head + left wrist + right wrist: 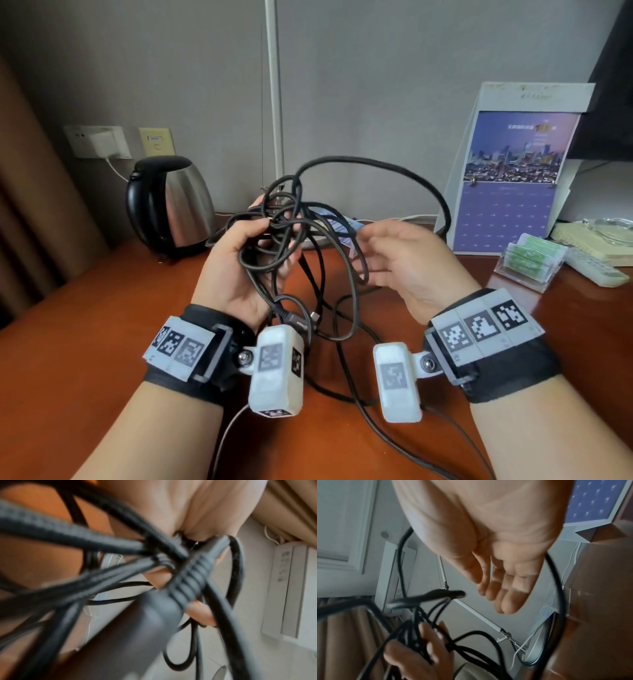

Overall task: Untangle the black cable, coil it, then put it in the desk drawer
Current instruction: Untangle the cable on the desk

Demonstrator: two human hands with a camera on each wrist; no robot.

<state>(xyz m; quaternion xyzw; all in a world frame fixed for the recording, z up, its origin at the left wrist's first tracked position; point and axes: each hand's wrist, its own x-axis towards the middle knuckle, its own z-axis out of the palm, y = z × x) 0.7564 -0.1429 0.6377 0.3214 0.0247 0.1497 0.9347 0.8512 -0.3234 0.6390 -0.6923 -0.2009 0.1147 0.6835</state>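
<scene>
A tangled black cable (291, 219) hangs in loops above the brown desk (85, 325). My left hand (250, 250) grips the knot of strands; its curled fingers (200, 614) show between blurred cable strands (96, 543) in the left wrist view. One wide loop (404, 178) arcs up and right, down past my right hand (397, 253). That hand is held palm-up with straight fingers (508, 591) and holds nothing; the loop (556, 588) passes behind it. A plug end (294, 320) dangles below my left wrist. No drawer is in view.
A steel kettle (174, 205) stands at the back left, under wall sockets (99, 140) with a white charger. A desk calendar (510, 178) leans at the back right, with a clear card holder (531, 263) and a remote (592, 267) beside it. A white pole (274, 85) rises behind.
</scene>
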